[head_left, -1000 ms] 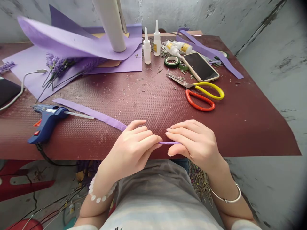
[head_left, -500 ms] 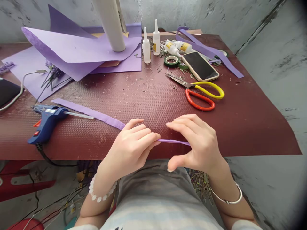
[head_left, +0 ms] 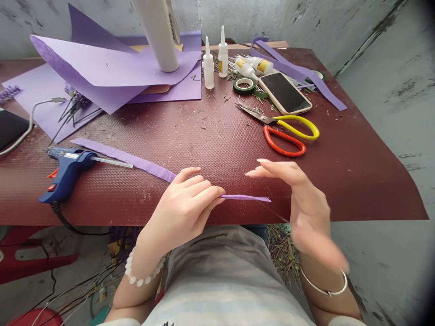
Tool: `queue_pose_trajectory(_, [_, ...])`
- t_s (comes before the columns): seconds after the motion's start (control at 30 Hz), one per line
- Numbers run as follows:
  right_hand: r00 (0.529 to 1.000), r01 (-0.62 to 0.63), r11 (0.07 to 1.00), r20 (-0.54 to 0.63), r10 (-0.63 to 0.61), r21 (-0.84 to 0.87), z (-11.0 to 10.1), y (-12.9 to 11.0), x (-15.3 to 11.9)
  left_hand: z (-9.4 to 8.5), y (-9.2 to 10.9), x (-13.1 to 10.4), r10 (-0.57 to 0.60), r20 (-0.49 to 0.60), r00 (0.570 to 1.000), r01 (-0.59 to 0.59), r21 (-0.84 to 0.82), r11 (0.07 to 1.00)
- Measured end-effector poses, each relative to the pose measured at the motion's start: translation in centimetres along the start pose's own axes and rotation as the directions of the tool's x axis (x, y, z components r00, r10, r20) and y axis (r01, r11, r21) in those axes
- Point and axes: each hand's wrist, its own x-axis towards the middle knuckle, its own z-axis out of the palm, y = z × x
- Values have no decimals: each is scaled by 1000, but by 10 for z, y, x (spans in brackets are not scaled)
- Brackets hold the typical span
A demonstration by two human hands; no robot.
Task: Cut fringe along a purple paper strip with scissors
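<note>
"What's at the far left?"

"A blue glue gun (head_left: pixel 70 170) lying on the table (head_left: pixel 356 172), its clear stick pointing right. Behind it, lavender stems (head_left: pixel 73 106) lie partly hidden under a curled purple sheet (head_left: pixel 102 68)."

"And the strip?"

"The purple strip (head_left: pixel 136 163) starts just beside the glue gun, slants along the table and passes behind the left hand (head_left: pixel 190 201). That hand is closed in a pinch, thumb against fingers, gripping the strip near the front edge. A narrow end sticks out to the right."

"Next?"

"Further back, two small bottles (head_left: pixel 209 72) stand upright, then a roll of green tape (head_left: pixel 243 91) lies flat. Scissors (head_left: pixel 271 121) rest nearer, handles spread, and a phone (head_left: pixel 285 93) lies just behind them."

"The right hand (head_left: pixel 307 203)?"

"Wide open, thumb well away from the fingers and blurred, nothing in its grasp that I can see. It's apart from the strip's tip; a faint line shows between them, too thin to identify. Beyond, purple ribbon (head_left: pixel 321 86) trails across the back corner."
</note>
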Motion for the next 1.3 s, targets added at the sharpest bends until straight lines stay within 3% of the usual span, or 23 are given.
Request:
queue_pose_trajectory(0.13, [950, -116, 953, -248, 188, 278, 4, -2, 1, 1, 0, -1, 0, -7, 1000, 0, 2, 1000])
queue_pose_trajectory(0.2, [938, -130, 884, -233, 256, 449, 2, -2, 5, 1, 0, -1, 2, -7, 1000, -2, 2, 1000])
queue_pose_trajectory(0.3, [939, -227, 789, -88, 333, 571, -4, -2, 9, 0, 0, 0, 1, -10, 1000, -1, 4, 1000])
queue_pose_trajectory(0.4, [942, -255, 832, -69, 329, 494, -5, -2, 6, 0, 0, 0, -1, -14, 1000, 2, 5, 1000])
queue_pose_trajectory(0.5, [922, -208, 932, -260, 289, 298, -1, -1, -1, 1, 0, 0, -3, -14, 1000, 3, 3, 1000])
queue_pose_trajectory(0.57, [903, -237, 953, -321, 287, 187, -1, 2, -3, 1, 0, -1, -4, -17, 1000, 4, 2, 1000])
queue_pose_trajectory(0.63, [933, -242, 955, -229, 277, 169, -3, 5, -3, 1, 0, 0, -4, -21, 1000, 4, -1, 1000])
queue_pose_trajectory(0.7, [974, -217, 958, -19, 224, 190, -6, 8, -2, 0, 1, 0, -4, -23, 1000, 4, -5, 1000])
queue_pose_trajectory(0.77, [966, -206, 970, 186, 181, 126, -7, 8, 0, 0, 1, 0, 1, -16, 1000, -2, -15, 1000])
queue_pose_trajectory(0.83, [940, -180, 984, 294, 172, 0, -4, 6, 3, 1, 2, 0, 13, -5, 1000, -13, -32, 999])
queue_pose_trajectory(0.93, [929, -85, 989, 348, 124, -124, 2, 3, 6, 2, 2, -1, 28, 5, 1000, -27, -45, 999])
queue_pose_trajectory(1.07, [926, 119, 978, 375, -48, -169, 9, 3, 9, 3, 2, -2, 12, 14, 1000, -12, -28, 1000])
queue_pose_trajectory(1.17, [925, 270, 940, 328, -193, -208, 12, 5, 8, 3, 2, -2, 12, 13, 1000, -12, -26, 1000])
queue_pose_trajectory(1.3, [897, 438, 815, 249, -366, -379, 15, 5, 8, 1, 2, 0, 30, -4, 1000, -30, -47, 998])
